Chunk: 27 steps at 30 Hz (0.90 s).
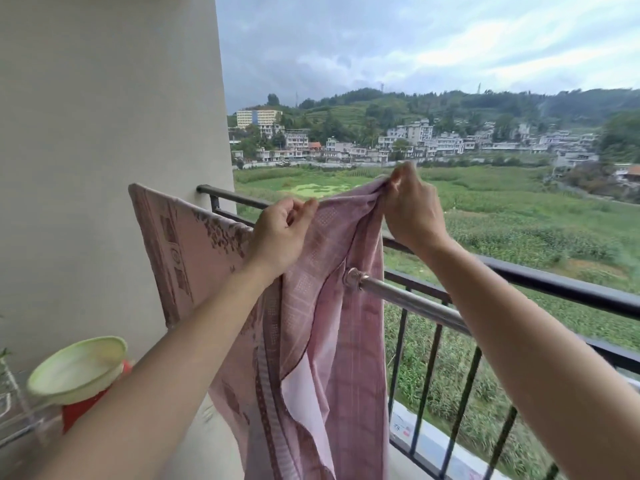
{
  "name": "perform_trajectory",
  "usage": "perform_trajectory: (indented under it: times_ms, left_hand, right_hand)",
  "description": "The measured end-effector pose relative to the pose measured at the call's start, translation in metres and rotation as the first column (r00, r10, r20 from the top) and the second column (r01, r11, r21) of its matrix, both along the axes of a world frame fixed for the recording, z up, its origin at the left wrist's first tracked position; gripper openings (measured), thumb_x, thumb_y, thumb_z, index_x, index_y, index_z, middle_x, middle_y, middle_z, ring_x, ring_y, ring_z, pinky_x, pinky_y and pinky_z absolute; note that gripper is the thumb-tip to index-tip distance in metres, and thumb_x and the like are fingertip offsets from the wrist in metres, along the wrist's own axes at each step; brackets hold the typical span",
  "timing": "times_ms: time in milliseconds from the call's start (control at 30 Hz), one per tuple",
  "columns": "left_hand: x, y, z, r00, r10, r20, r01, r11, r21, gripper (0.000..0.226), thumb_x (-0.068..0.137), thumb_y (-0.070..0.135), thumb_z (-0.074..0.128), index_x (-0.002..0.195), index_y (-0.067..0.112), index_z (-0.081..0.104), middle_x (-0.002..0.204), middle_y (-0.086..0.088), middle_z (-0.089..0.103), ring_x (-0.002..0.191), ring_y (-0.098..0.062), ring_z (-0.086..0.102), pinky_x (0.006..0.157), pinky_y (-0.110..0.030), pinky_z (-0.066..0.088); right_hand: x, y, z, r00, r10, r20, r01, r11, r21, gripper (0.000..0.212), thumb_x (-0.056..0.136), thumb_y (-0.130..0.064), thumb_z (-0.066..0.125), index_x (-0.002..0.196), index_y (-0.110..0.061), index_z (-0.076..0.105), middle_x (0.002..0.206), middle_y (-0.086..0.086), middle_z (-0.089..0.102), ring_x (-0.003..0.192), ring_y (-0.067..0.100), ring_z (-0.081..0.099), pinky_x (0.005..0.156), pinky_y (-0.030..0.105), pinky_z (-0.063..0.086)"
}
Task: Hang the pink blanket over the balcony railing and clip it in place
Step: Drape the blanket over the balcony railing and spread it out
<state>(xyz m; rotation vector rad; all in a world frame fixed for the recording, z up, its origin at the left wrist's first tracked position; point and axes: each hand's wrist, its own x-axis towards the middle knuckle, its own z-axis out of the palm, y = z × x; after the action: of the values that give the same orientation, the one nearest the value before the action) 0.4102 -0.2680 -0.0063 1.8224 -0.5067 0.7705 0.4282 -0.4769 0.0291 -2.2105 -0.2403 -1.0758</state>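
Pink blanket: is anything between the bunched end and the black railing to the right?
Nothing visible. Both hands, left hand and right hand, grip the pink blanket above the silver pole; the black railing rightward shows bare.

Balcony, overcast daylight. Plain beige wall [104,150] at left. Beyond: green fields [502,209], hillside houses [415,140], wooded ridge [450,102], cloudy sky [415,39].

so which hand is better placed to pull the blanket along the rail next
Right. The right hand pinches the bunched corner of the pink patterned blanket, lifted above the shiny steel rod. The left hand holds the edge nearer the already-draped part.
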Motion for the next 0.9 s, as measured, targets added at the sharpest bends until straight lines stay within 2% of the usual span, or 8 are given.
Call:
perform_trajectory:
  times_ms: [200, 300, 367, 433, 567, 667, 767, 900]
  left_hand:
    - [0.002, -0.049, -0.008, 0.988, -0.149, 0.028, 0.151, 0.986, -0.065, 0.049, 0.096, 0.049, 0.051, 0.065, 0.011, 0.048, 0.048, 0.007, 0.038, 0.045, -0.009, 0.034, 0.044, -0.025, 0.029]
    - [0.013, -0.068, -0.021, 0.978, -0.202, -0.045, 0.188, 0.958, -0.216, 0.057, 0.096, 0.048, 0.053, 0.079, -0.006, 0.057, 0.07, -0.029, 0.056, 0.059, -0.018, 0.045, 0.052, -0.04, 0.037]
    - [0.011, -0.088, -0.03, 0.974, -0.224, -0.034, 0.213, 0.956, -0.199, 0.053, 0.096, 0.045, 0.054, 0.069, -0.001, 0.055, 0.06, -0.022, 0.052, 0.057, -0.018, 0.045, 0.052, -0.038, 0.037]
    - [0.004, -0.109, -0.035, 0.966, -0.256, -0.034, 0.244, 0.948, -0.203, 0.048, 0.097, 0.042, 0.055, 0.059, 0.012, 0.046, 0.05, 0.003, 0.04, 0.051, -0.008, 0.037, 0.049, -0.029, 0.032]
    - [-0.018, -0.143, -0.041, 0.93, -0.368, -0.007, 0.356, 0.904, -0.238, 0.049, 0.097, 0.039, 0.056, 0.056, 0.016, 0.041, 0.048, 0.014, 0.034, 0.047, -0.004, 0.03, 0.045, -0.02, 0.027]
    - [-0.05, -0.163, -0.041, 0.871, -0.49, 0.043, 0.489, 0.853, -0.182, 0.049, 0.097, 0.036, 0.057, 0.058, 0.009, 0.043, 0.045, 0.015, 0.034, 0.045, -0.004, 0.03, 0.043, -0.019, 0.025]
    - [-0.087, -0.18, -0.04, 0.817, -0.576, 0.02, 0.57, 0.803, -0.175, 0.049, 0.097, 0.033, 0.058, 0.062, 0.0, 0.048, 0.042, 0.015, 0.036, 0.04, -0.004, 0.03, 0.04, -0.017, 0.025]
    - [-0.144, -0.207, -0.039, 0.748, -0.663, -0.035, 0.652, 0.743, -0.148, 0.04, 0.097, 0.031, 0.058, 0.065, 0.009, 0.054, 0.044, 0.014, 0.042, 0.039, -0.003, 0.035, 0.039, -0.016, 0.028]
  right_hand:
    - [-0.018, -0.051, 0.012, 0.883, 0.341, -0.324, -0.139, 0.847, 0.513, 0.02, 0.099, -0.02, 0.045, 0.108, -0.006, 0.057, 0.094, 0.006, 0.064, 0.079, 0.02, 0.06, 0.07, 0.038, 0.052]
    - [-0.056, -0.099, 0.001, 0.905, 0.243, -0.351, -0.157, 0.954, 0.256, 0.036, 0.087, -0.052, 0.064, 0.097, -0.017, 0.061, 0.084, -0.008, 0.069, 0.069, 0.009, 0.066, 0.062, 0.024, 0.052]
    - [-0.081, -0.125, -0.012, 0.91, -0.016, -0.414, -0.05, 0.988, -0.148, 0.063, 0.065, -0.066, 0.078, 0.109, -0.028, 0.055, 0.083, -0.016, 0.067, 0.071, 0.003, 0.065, 0.056, 0.014, 0.044]
    - [-0.097, -0.147, -0.028, 0.894, -0.257, -0.366, 0.049, 0.87, -0.49, 0.069, 0.064, -0.052, 0.086, 0.12, -0.029, 0.053, 0.085, -0.016, 0.066, 0.076, 0.012, 0.066, 0.058, 0.015, 0.043]
    - [-0.132, -0.196, -0.04, 0.792, -0.501, -0.348, 0.266, 0.797, -0.542, 0.047, 0.082, -0.02, 0.077, 0.126, -0.023, 0.06, 0.107, 0.005, 0.067, 0.089, 0.022, 0.063, 0.078, 0.035, 0.053]
    - [-0.168, -0.222, -0.039, 0.577, -0.627, -0.523, 0.358, 0.77, -0.529, 0.017, 0.086, -0.032, 0.075, 0.099, -0.022, 0.074, 0.088, -0.001, 0.075, 0.065, 0.01, 0.065, 0.066, 0.024, 0.05]
    - [-0.202, -0.238, -0.037, 0.378, -0.621, -0.687, 0.38, 0.78, -0.496, 0.021, 0.09, -0.032, 0.071, 0.081, -0.014, 0.077, 0.06, -0.002, 0.074, 0.048, 0.011, 0.07, 0.043, 0.019, 0.051]
    - [-0.261, -0.265, -0.03, 0.347, -0.671, -0.655, 0.503, 0.723, -0.474, 0.019, 0.089, -0.017, 0.071, 0.076, -0.005, 0.075, 0.064, 0.006, 0.074, 0.054, 0.017, 0.072, 0.054, 0.029, 0.06]
